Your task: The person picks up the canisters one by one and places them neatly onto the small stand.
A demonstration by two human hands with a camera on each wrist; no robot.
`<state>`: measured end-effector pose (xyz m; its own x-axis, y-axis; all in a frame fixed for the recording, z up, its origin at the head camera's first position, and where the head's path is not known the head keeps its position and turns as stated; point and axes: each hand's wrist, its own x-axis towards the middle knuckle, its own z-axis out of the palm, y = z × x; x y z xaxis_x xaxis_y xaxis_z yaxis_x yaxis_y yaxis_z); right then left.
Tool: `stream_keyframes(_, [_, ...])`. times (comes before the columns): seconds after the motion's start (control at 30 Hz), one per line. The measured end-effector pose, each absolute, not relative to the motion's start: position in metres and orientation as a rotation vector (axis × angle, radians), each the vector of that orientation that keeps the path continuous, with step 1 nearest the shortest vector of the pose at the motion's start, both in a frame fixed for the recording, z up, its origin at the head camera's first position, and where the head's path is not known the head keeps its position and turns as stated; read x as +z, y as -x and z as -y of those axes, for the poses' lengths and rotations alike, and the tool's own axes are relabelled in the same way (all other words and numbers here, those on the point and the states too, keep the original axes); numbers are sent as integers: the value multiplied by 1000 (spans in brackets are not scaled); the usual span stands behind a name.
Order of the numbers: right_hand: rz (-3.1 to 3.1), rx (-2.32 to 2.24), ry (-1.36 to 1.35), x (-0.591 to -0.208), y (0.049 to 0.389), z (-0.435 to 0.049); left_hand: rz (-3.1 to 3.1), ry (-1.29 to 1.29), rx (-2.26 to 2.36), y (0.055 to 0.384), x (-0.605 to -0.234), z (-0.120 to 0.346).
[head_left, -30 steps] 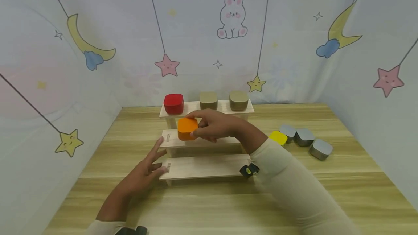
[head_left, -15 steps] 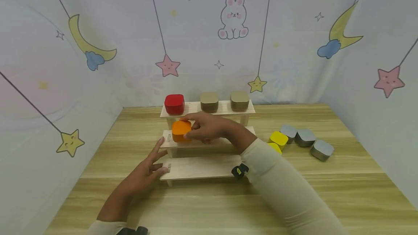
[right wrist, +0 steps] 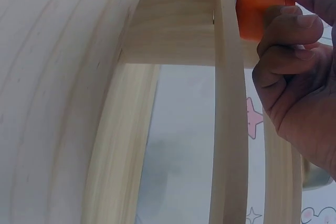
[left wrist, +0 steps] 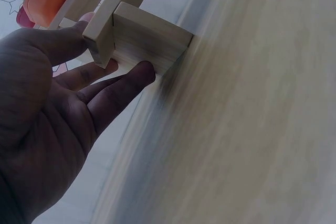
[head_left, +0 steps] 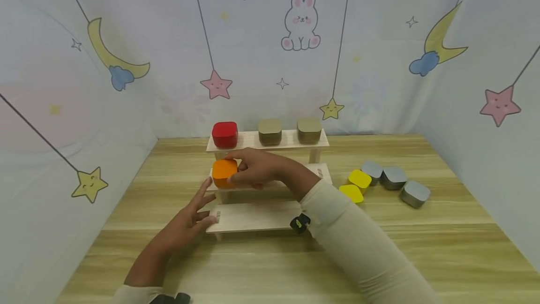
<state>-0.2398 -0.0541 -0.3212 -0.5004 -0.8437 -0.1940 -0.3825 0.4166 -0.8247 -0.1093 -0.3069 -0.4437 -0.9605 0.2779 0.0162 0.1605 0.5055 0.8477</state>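
Note:
My right hand (head_left: 263,168) pinches an orange rounded block (head_left: 225,172) between thumb and index finger. The block is at the left end of the middle tier of a wooden three-tier stand (head_left: 257,217). In the right wrist view the other fingers curl beside the orange block (right wrist: 255,3). My left hand (head_left: 183,224) touches the stand's left side, fingers spread and fairly straight. The left wrist view has its fingertips (left wrist: 143,72) against the wooden side support (left wrist: 149,38). On the top tier are a red block (head_left: 225,135) and two khaki blocks (head_left: 270,131).
Right of the stand, two yellow blocks (head_left: 351,193) lie on the wood-grain table (head_left: 270,271) beside several grey blocks (head_left: 394,177). Printed cloth walls (head_left: 261,60) with stars and moons enclose the table at the back and sides.
My right hand has carried the orange block leftward along the middle tier to its left end. More of the yellow blocks now shows past the sleeve. The left hand has stayed put.

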Motion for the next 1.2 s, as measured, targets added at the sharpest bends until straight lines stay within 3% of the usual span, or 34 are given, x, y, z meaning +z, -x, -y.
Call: stream_keyframes(1.2, [-2067, -993, 975, -319, 236, 48, -2625, -373, 1451, 108, -443, 306])
